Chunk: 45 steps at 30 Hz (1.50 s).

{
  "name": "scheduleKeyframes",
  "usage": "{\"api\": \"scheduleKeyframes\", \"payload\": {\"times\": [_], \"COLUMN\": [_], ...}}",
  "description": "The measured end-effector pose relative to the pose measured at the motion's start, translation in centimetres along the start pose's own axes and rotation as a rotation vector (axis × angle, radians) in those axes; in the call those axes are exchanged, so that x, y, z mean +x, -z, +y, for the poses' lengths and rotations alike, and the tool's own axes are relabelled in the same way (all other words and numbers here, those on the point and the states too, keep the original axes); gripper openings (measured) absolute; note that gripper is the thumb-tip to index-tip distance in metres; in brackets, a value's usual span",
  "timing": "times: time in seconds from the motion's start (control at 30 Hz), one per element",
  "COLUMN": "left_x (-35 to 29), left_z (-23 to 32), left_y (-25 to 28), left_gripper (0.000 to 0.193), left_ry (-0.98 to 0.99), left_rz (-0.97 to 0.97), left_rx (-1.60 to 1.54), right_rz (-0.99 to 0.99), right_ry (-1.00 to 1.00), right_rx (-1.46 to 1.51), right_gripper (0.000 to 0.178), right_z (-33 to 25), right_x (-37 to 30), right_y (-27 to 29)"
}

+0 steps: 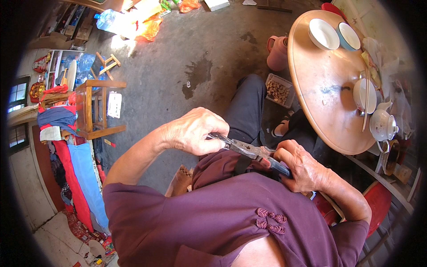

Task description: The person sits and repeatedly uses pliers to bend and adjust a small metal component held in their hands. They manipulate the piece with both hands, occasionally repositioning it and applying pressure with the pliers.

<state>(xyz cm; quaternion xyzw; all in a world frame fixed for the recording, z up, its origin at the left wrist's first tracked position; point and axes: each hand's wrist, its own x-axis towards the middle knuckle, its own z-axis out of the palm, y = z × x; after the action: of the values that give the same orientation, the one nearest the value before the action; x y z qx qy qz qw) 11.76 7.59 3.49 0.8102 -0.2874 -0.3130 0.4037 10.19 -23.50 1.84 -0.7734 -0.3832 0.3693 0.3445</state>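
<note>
My right hand (300, 165) is wrapped round the dark, red-marked handles of a pair of pliers (252, 151), held above my lap. The jaws point left toward my left hand (199, 131). That hand is closed, thumb against fingers, on a small dark metal piece (216, 135). The piece meets the pliers at the tip of the jaws; its exact kind is too small to make out. My fingers hide part of the handles and part of the piece.
A round wooden table (311, 89) at the right bears white bowls (324, 34), chopsticks (366, 100) and a teapot (383, 124). Beside it stand a pink jug (278, 54) and a box of nuts (279, 92). A wooden stool frame (104, 132) is at left.
</note>
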Motion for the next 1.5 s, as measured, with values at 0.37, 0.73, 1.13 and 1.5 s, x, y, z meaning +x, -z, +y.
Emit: {"api": "scheduleKeyframes", "payload": {"times": [0.37, 0.73, 1.13, 1.5], "left_x": [0.2, 1.1, 1.8, 1.3], "left_z": [-0.9, -2.5, -3.2, -2.5], "left_y": [-0.8, -0.5, -0.4, -0.7], "left_gripper": [0.017, 0.019, 0.019, 0.026], "left_ry": [0.175, 0.330, 0.337, 0.468], "left_rz": [-0.021, -0.256, -0.247, -0.142], "left_rx": [-0.104, -0.293, -0.384, -0.362], "right_rz": [-0.017, -0.265, -0.229, -0.214], "right_ry": [-0.041, -0.123, -0.093, -0.129], "right_rx": [0.323, 0.233, 0.323, 0.363], "right_gripper": [0.068, 0.075, 0.073, 0.069], "right_z": [0.0, -0.8, -0.3, -0.9], "right_x": [0.4, 1.2, 1.6, 1.3], "right_y": [-1.4, -0.3, -0.4, -0.7]}}
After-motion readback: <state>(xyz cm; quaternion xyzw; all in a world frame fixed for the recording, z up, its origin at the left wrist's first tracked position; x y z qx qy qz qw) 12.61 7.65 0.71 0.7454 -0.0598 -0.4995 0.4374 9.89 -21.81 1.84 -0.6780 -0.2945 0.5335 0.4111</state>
